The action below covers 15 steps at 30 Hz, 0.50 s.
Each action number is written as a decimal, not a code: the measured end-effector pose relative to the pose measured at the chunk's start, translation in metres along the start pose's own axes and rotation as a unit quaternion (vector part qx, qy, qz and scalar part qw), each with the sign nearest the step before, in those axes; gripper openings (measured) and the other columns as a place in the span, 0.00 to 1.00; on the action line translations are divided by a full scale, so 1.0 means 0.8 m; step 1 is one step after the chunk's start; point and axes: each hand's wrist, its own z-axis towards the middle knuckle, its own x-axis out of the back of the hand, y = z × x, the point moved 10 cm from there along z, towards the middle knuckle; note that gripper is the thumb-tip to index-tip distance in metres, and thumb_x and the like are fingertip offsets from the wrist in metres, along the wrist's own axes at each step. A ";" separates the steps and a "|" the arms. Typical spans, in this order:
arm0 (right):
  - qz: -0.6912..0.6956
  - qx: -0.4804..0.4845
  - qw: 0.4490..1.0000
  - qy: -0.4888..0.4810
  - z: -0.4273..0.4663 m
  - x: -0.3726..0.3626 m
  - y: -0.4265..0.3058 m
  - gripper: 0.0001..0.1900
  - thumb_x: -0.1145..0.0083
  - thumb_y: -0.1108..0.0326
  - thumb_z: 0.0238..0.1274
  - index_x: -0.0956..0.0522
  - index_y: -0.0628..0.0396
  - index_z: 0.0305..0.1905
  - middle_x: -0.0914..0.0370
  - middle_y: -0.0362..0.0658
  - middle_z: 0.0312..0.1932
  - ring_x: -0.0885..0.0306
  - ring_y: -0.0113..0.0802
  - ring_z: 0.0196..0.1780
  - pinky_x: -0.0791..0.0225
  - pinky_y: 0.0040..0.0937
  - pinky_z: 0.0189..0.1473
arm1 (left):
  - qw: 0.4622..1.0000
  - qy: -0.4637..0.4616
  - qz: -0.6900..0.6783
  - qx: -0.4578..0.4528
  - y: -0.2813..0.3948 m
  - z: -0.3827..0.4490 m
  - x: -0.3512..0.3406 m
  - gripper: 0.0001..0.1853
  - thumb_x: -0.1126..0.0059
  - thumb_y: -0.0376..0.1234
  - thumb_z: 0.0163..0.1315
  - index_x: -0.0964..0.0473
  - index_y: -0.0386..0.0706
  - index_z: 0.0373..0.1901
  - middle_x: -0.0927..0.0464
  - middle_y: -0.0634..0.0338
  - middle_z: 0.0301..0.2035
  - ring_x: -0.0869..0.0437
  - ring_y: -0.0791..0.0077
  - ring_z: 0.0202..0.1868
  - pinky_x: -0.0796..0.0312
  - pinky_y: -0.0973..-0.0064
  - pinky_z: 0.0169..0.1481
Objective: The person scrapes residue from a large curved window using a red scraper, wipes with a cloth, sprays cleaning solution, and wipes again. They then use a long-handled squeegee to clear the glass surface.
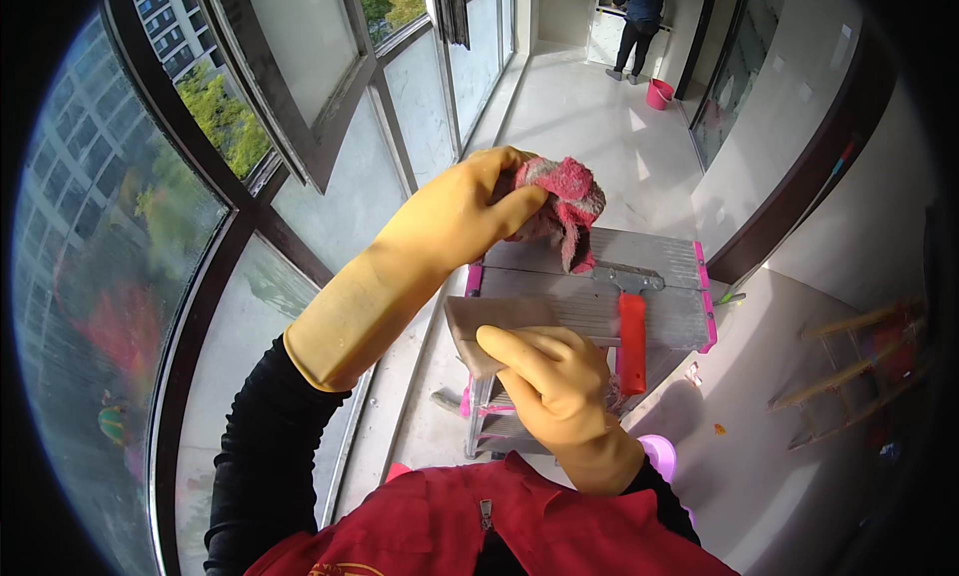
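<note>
My left hand (457,212), in a yellow rubber glove, grips a crumpled pink and grey cloth (566,194) above the far edge of a metal step platform (524,276). Lower and nearer my chest, my right hand (558,374), also gloved, pinches a folded brown cloth or pad (502,317) between thumb and fingers. A scraper with a red handle (633,344) and a wide metal head lies on the platform, to the right of both hands. The cloth in my left hand hangs down close to the scraper's head.
Dark-framed windows (243,201) run along the left, one sash (315,74) tilted inward. A person (640,21) stands at the far end near a red bucket (659,94). A purple basin (658,456) is below right; a wooden ladder (846,359) is farther right.
</note>
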 end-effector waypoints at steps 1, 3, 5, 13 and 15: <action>0.062 0.008 0.996 0.059 -0.005 0.021 -0.016 0.21 0.25 0.81 0.57 0.10 0.58 0.58 0.06 0.47 0.43 0.10 0.42 0.35 0.19 0.37 0.35 | 0.995 -0.069 0.061 -0.042 -0.001 -0.010 -0.019 0.27 0.33 0.45 0.78 0.20 0.40 0.71 0.12 0.47 0.60 0.10 0.60 0.61 0.21 0.66 0.67; 0.206 -0.159 0.960 0.106 -0.025 0.025 -0.005 0.11 0.27 0.79 0.71 0.10 0.60 0.54 0.08 0.39 0.41 0.22 0.19 0.31 0.30 0.24 0.34 | 0.955 -0.218 0.126 -0.155 -0.008 -0.051 -0.069 0.29 0.32 0.43 0.78 0.22 0.43 0.75 0.26 0.41 0.78 0.26 0.53 0.81 0.32 0.62 0.82; 0.359 -0.340 0.856 0.148 -0.053 -0.009 0.014 0.06 0.28 0.76 0.74 0.12 0.59 0.51 0.13 0.33 0.37 0.28 0.14 0.34 0.35 0.20 0.38 | 0.971 -0.125 0.051 -0.196 -0.022 -0.103 -0.038 0.34 0.29 0.39 0.76 0.26 0.44 0.81 0.34 0.36 0.82 0.33 0.44 0.84 0.39 0.57 0.87; 0.437 -0.412 0.799 0.042 -0.060 -0.236 -0.113 0.11 0.29 0.63 0.79 0.18 0.59 0.52 0.17 0.36 0.42 0.25 0.18 0.40 0.29 0.26 0.43 | 0.942 0.143 -0.248 0.176 -0.191 -0.483 0.104 0.25 0.42 0.49 0.86 0.18 0.34 0.61 0.11 0.53 0.54 0.12 0.67 0.55 0.24 0.65 0.68; 0.516 -0.425 0.741 -0.066 -0.090 -0.339 -0.196 0.13 0.29 0.63 0.79 0.18 0.60 0.54 0.15 0.37 0.45 0.21 0.21 0.43 0.24 0.29 0.48 | 0.923 0.228 -0.136 0.277 -0.240 -0.594 0.129 0.15 0.37 0.39 0.80 0.16 0.36 0.53 0.13 0.62 0.44 0.16 0.76 0.48 0.23 0.71 0.58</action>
